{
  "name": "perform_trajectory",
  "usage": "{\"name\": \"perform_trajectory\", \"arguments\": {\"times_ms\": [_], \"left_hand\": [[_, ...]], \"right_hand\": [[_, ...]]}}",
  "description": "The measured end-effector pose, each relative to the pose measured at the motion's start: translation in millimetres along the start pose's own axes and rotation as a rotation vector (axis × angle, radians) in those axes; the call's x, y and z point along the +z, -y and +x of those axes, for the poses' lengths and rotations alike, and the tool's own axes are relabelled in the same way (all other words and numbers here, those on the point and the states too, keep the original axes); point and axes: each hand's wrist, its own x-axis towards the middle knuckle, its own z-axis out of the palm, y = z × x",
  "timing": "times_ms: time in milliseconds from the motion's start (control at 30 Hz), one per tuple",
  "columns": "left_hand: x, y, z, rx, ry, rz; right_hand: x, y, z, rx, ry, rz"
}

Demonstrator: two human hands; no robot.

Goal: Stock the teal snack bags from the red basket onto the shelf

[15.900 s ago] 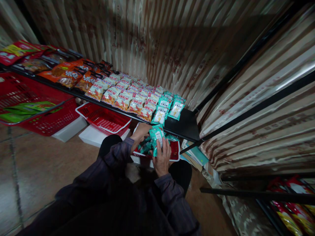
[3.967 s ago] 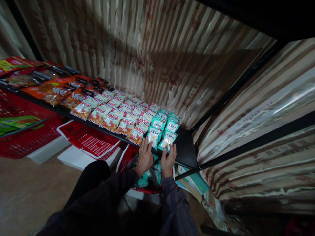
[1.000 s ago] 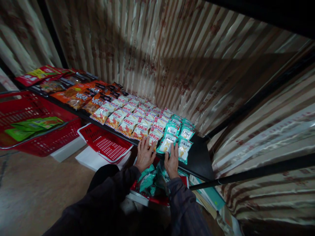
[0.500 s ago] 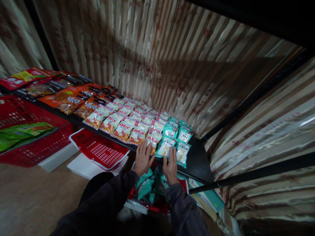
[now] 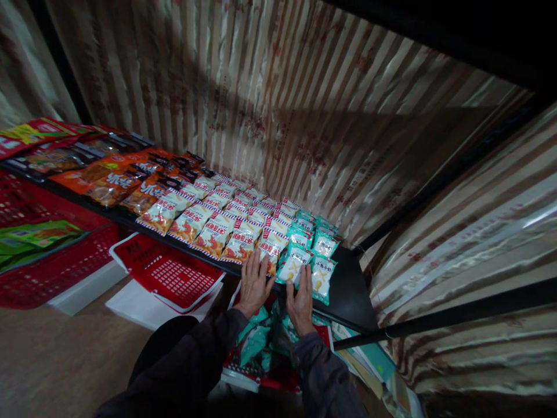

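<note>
My left hand [image 5: 255,283] is open, its fingertips against the lower end of a white-and-red snack bag [image 5: 270,248] at the shelf's front edge. Close by on the right, my right hand [image 5: 300,302] has its fingers stretched out at the bottom of a teal-and-white snack bag [image 5: 293,261]. Another teal bag [image 5: 322,277] lies just right of that hand. Behind these, more teal bags [image 5: 300,235] stand in two short rows on the black shelf [image 5: 348,290]. Rows of white-and-red bags [image 5: 217,229] stretch leftward.
Orange snack bags [image 5: 115,186] and red packets [image 5: 39,133] fill the shelf's left end. Below stand a red basket with green bags [image 5: 96,247], a smaller red basket [image 5: 174,276] and a red basket [image 5: 282,380] holding teal bags [image 5: 255,342]. Black posts [image 5: 456,313] and striped sheeting [image 5: 261,87] surround the shelf.
The view has shifted slightly, with the shelf's left part now lower and further left. Both hands stay at the same bags, with little movement.
</note>
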Motion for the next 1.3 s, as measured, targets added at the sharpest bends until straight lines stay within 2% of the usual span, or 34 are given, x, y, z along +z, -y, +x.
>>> {"name": "perform_trajectory", "arguments": {"times_ms": [300,633,800,1033,1300], "left_hand": [[8.7,-6,11,-0.020,-0.059,0.055],[7.9,-8,20,-0.045,-0.106,0.027],[9.0,-6,22,-0.034,-0.119,0.041],[12.7,-7,25,-0.036,-0.117,0.053],[14.0,-5,28,-0.033,-0.117,-0.002]], "right_hand": [[2,5,7,-0.009,-0.068,-0.018],[1,9,24,0.032,-0.152,0.041],[4,10,30,0.000,-0.197,-0.051],[11,18,39,-0.090,-0.121,-0.223],[21,15,41,-0.110,-0.101,-0.268]]}}
